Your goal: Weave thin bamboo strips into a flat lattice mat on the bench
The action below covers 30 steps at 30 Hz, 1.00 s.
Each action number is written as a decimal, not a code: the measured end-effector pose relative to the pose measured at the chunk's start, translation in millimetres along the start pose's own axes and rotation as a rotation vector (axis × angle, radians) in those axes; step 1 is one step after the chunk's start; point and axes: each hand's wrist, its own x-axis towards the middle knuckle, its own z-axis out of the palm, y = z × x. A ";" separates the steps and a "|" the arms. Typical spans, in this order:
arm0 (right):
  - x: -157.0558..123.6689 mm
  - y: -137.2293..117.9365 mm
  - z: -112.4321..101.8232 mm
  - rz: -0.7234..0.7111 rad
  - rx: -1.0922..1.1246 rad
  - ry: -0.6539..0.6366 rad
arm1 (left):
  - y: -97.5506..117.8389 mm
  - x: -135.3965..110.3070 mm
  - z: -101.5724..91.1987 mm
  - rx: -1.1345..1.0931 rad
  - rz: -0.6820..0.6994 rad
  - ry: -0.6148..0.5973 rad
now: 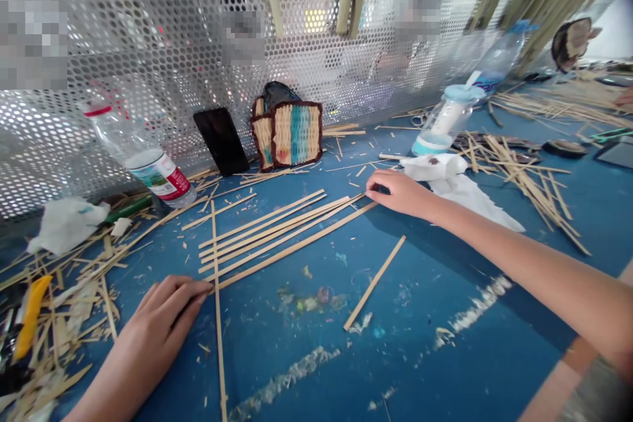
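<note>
Several thin bamboo strips (277, 231) lie side by side on the blue table (445, 290), running from lower left to upper right. My left hand (158, 320) rests flat on the table with fingers stretched out, its fingertips touching the strips' near ends. My right hand (398, 191) reaches across and its fingertips press at the strips' far ends; the fingers are curled low over them. One long strip (217, 316) crosses the row lengthwise, and a short loose strip (374, 282) lies apart to the right.
A small woven bamboo basket (289, 133) and a black phone (221, 141) lean against the perforated metal screen (148, 46). Plastic bottles (148, 161) (445, 120), crumpled tissue (455, 181), a yellow tool (30, 313) and heaps of bamboo scraps (529, 178) surround the work spot.
</note>
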 end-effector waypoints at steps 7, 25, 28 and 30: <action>-5.0 -13.2 -4.5 -0.036 -0.184 -0.069 | 6.2 -1.4 -0.4 0.008 -0.017 -0.005; -4.7 -4.4 2.9 -0.043 -0.160 0.015 | 13.9 1.3 -7.3 0.052 -0.177 0.084; -5.1 -4.1 4.6 -0.037 -0.154 0.010 | 10.7 0.7 -5.3 0.073 -0.197 0.084; -5.7 -5.5 5.0 -0.024 -0.172 0.008 | 9.7 0.5 -3.7 0.078 -0.189 0.067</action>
